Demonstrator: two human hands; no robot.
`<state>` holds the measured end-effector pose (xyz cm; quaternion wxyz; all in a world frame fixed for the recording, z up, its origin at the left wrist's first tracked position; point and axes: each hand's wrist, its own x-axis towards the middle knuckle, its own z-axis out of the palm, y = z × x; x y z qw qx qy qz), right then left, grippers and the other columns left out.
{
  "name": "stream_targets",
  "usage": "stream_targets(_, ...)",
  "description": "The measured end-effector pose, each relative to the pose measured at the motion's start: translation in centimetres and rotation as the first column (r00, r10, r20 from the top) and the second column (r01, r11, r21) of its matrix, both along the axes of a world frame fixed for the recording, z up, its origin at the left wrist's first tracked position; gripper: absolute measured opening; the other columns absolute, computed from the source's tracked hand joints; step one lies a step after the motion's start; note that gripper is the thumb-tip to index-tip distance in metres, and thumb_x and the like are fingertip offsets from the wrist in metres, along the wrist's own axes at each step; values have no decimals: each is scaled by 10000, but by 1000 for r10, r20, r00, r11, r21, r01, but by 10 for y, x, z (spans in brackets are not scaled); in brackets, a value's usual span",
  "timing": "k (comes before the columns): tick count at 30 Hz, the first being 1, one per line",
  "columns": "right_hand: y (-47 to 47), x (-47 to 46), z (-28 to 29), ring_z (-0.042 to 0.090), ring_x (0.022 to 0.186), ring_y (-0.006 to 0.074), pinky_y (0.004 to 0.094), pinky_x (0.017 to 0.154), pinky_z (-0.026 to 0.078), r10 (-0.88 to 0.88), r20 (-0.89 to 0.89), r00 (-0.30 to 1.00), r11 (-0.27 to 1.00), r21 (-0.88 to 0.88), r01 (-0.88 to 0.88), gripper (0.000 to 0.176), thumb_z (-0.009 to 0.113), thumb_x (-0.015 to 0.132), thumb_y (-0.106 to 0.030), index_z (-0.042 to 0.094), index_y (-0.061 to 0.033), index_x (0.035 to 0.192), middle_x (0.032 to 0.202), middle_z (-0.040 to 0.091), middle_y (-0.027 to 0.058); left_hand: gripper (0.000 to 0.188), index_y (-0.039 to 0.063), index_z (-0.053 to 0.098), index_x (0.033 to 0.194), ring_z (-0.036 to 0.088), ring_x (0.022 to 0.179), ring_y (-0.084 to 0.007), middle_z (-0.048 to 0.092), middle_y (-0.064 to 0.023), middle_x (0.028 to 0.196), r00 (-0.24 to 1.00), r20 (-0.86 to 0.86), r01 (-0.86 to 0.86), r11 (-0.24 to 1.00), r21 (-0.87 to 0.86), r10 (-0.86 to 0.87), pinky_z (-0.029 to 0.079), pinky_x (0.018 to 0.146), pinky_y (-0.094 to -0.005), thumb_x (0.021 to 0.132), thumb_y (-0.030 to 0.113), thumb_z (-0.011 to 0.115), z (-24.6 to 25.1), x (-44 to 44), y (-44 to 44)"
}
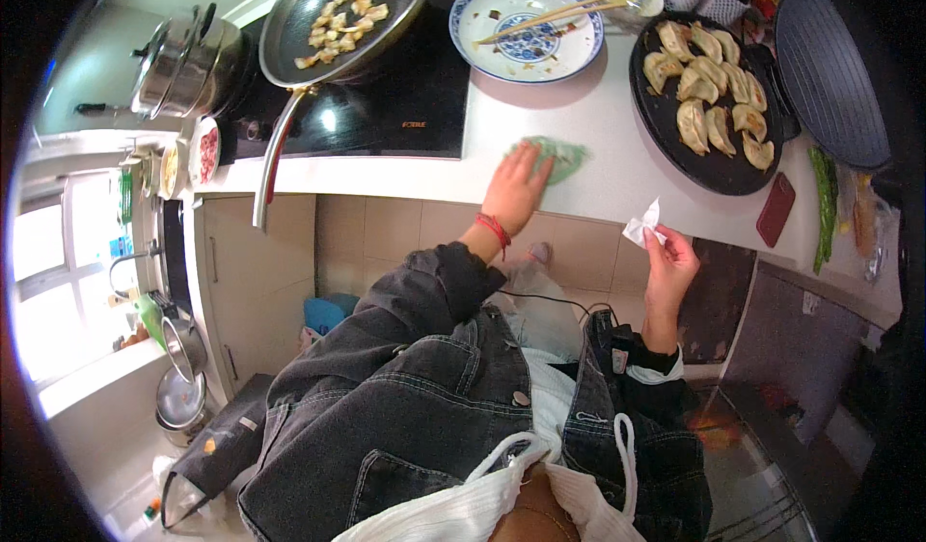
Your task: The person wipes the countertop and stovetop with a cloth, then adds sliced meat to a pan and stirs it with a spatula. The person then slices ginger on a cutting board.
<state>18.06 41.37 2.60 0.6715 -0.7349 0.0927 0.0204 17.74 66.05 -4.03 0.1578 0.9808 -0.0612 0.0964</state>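
Note:
My left hand, a red cord bracelet on its wrist, lies palm down over a green cloth on the white countertop. The cloth is blurred and its part under the fingers is hidden. A crumpled white tissue is pinched between the thumb and fingers of my right hand, in front of the counter's edge. Beyond the cloth sits a blue-and-white plate with food scraps and wooden chopsticks across it. Pan-fried dumplings fill a round black electric griddle on the right.
A frying pan with browned pieces rests on the black cooktop, its handle jutting past the counter edge. The griddle's raised lid, a dark red case and green vegetables are rightward. A steel pot stands left.

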Motion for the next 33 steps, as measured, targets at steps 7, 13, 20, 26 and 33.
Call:
stream_targets(7,69,21,25,543,759,145,255,656,435,200,319,927,955,-277,-111,168,692,702,-12,636,1,860,899,592,66,493,100,478,1225,279,1249,-421,367,-224,1302,984,106,-112,964,-242,141,266,1030,-455,739,155,547,7,67,0)
stream_targets(13,180,51,45,513,691,102,225,609,423,504,463,729,862,-319,-393,165,617,796,-58,648,1,947,836,579,54,403,87,509,1179,464,1101,-275,490,-122,1195,962,-149,-245,482,-841,230,350,918,-430,813,247,562,37,-8,59)
stream_targets(20,270,13,36,527,643,70,226,592,439,690,89,719,722,-162,-673,214,542,889,-189,629,6,894,744,589,17,431,59,473,1210,531,996,-150,542,-55,1104,931,-356,-308,-347,-886,82,459,838,-309,833,230,594,85,-86,143)
stream_targets(26,320,-18,16,605,860,161,284,768,497,583,-27,812,664,593,-456,278,482,895,-127,544,37,1111,983,611,86,432,15,523,1151,508,1027,-158,506,-96,1136,947,-223,-252,107,-962,231,447,843,-263,741,40,656,56,-124,207)
stream_targets(33,351,8,-20,550,953,186,291,791,468,244,38,969,949,195,-247,406,573,847,-103,461,28,1215,1106,554,128,728,56,423,1257,344,1200,-314,358,-179,1252,948,77,-124,583,-803,307,301,1004,-382,625,189,757,28,-121,245)
